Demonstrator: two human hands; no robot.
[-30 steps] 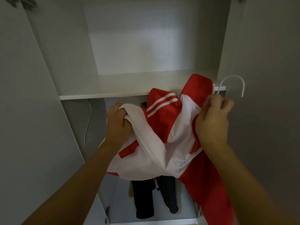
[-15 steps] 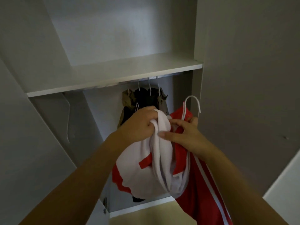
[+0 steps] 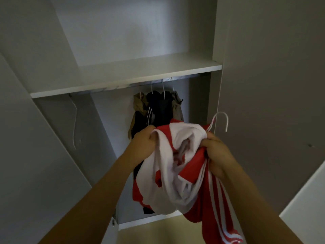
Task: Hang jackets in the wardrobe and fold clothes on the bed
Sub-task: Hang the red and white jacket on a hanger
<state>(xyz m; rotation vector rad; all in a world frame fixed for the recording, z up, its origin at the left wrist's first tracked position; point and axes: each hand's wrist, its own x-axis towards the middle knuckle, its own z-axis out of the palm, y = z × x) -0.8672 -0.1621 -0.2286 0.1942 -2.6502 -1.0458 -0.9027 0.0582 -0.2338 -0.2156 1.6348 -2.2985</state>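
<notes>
A red-and-white jacket [image 3: 177, 166] is held bunched between two hands in front of an open wardrobe [image 3: 52, 155], at about 5 o'clock in the view. The left hand [image 3: 143, 144] grips a fold of white cloth at the jacket's 9 o'clock edge, its fingers curled tight round the fabric; the right hand [image 3: 217, 152] is closed on red cloth at the 3 o'clock side, fingers wrapped into the material. A white hanger [image 3: 222, 118] rises from the bundle at 1 o'clock, just above the right hand, its hook free in the air; whether the fingers also hold its neck cannot be told. The jacket is crumpled, white panels folded over red ones, and a red sleeve with white stripes trails down toward 5 o'clock. Behind it, at 12 o'clock, dark and tan clothes [image 3: 156, 111] hang from white hooks on a rail [image 3: 123, 85] under a pale shelf [image 3: 123, 74]. An empty hanger [image 3: 75, 124] hangs at 9 o'clock against the wardrobe's left inner wall. The wardrobe's doors stand open at either side, and a strip of yellowish floor [image 3: 158, 231] shows at 6 o'clock.
</notes>
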